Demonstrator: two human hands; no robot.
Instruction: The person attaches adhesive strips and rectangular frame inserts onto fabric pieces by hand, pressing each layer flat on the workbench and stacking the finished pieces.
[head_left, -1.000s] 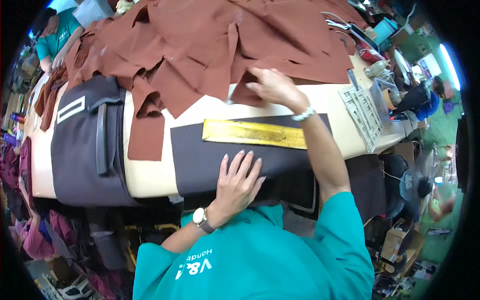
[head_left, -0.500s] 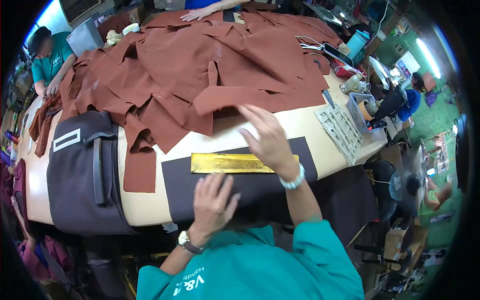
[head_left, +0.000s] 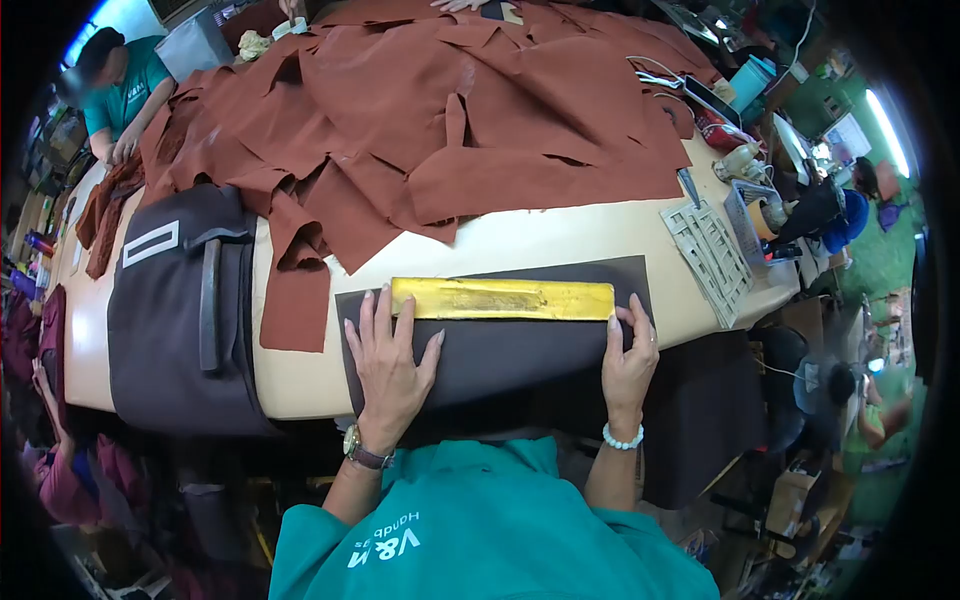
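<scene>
A yellow, flat rectangular bar (head_left: 500, 298) with a worn dark streak lies lengthwise on a dark grey sheet (head_left: 500, 350) at the table's front edge. Spread over the bar's left end and the sheet is my left hand (head_left: 390, 360), open, fingertips on the bar. At the opposite end, my right hand (head_left: 630, 360) touches the bar's edge with bent fingers, which are apart rather than wrapped round it. To the left, a dark metal hammer-like tool (head_left: 210, 300) rests on a folded dark grey stack (head_left: 180, 350), beside a white rectangular frame (head_left: 151, 243).
Large reddish-brown leather pieces (head_left: 400, 120) cover the table's far part. On the right are slotted templates (head_left: 708, 262), a grey basket (head_left: 745, 215), a bottle (head_left: 738, 162) and a phone (head_left: 712, 102). A co-worker (head_left: 128, 85) handles brown material at the left.
My right hand has come down from above the bar to its right end. My left hand has moved onto the left end. The raised brown leather flap now lies flatter; the view has shifted.
</scene>
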